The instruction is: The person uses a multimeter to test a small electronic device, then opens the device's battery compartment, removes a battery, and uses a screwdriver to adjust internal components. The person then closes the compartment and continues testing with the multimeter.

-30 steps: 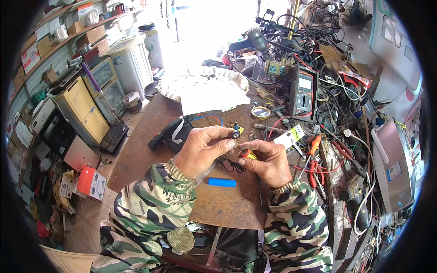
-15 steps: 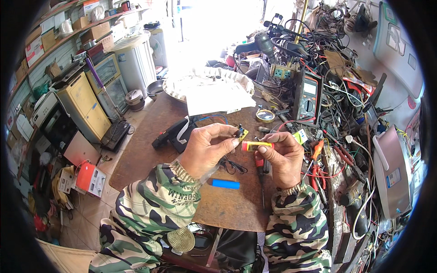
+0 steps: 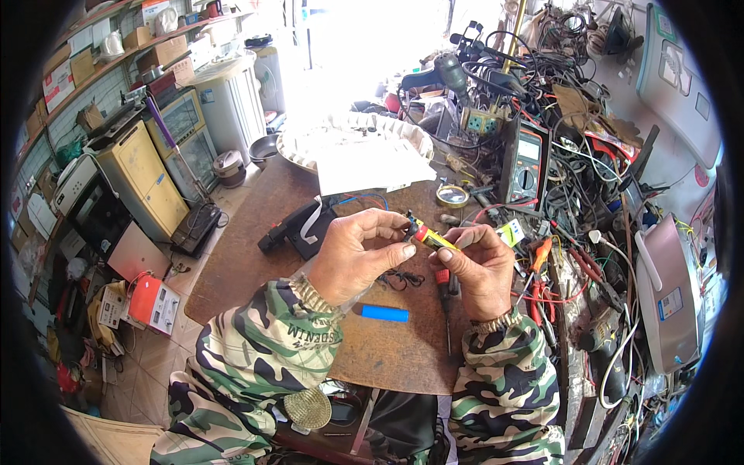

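Above the wooden bench (image 3: pixel 256 271), my left hand (image 3: pixel 345 260) pinches a small circuit board with black parts (image 3: pixel 409 223) between thumb and fingertips. My right hand (image 3: pixel 482 271) grips a small yellow tube with a red end (image 3: pixel 435 239), thumb on top. The tube's red end points up to the left and meets the board; whether they are joined I cannot tell. Below the hands lies a blue cylindrical cell (image 3: pixel 384 313). A screwdriver with a red and black handle (image 3: pixel 443 291) rests near my right wrist. Thin black wire (image 3: pixel 399 277) is partly hidden behind my hands.
A black device with a white strap (image 3: pixel 298 232) lies left of my hands. White paper (image 3: pixel 372 174) covers part of a pale tray behind. To the right are a multimeter (image 3: pixel 527 167), a round magnifier (image 3: pixel 451 195), pliers and heaped cables. Shelves and appliances line the left.
The yellow tube has tilted, its red end rising toward the left, and now touches or overlaps the board. My hands have come slightly closer together.
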{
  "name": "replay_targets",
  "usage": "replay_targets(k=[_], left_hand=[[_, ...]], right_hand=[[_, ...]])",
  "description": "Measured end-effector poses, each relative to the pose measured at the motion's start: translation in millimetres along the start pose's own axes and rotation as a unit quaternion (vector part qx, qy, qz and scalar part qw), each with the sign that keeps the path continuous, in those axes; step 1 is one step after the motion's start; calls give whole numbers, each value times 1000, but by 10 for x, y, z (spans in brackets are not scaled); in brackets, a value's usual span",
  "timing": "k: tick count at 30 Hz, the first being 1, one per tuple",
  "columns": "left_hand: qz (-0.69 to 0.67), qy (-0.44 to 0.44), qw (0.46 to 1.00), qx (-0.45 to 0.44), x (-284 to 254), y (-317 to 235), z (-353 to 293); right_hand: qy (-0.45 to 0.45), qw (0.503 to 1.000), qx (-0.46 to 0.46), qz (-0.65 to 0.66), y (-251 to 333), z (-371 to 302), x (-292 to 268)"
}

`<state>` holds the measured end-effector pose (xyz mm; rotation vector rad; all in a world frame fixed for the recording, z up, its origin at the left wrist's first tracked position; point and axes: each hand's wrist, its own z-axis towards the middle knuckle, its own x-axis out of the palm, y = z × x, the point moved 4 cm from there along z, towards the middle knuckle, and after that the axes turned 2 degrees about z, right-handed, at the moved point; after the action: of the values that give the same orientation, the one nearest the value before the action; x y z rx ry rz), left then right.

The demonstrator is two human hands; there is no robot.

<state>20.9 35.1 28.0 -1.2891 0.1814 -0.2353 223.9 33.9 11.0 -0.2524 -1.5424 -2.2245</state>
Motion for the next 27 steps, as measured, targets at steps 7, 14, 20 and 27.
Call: replay_targets(k=[7, 14, 20, 27], left_hand=[[1, 34, 999, 24, 53, -55, -54], [-191, 24, 980, -56, 1, -3, -24], [-339, 33, 940, -32, -95, 14, 3], [-398, 1, 917, 2, -153, -8, 18]], right_hand=[[16, 1000, 0, -4, 0, -20, 104], [4, 999, 23, -21, -1, -19, 37], [153, 972, 135, -116, -187, -90, 156], [167, 970, 151, -94, -183, -139, 280]])
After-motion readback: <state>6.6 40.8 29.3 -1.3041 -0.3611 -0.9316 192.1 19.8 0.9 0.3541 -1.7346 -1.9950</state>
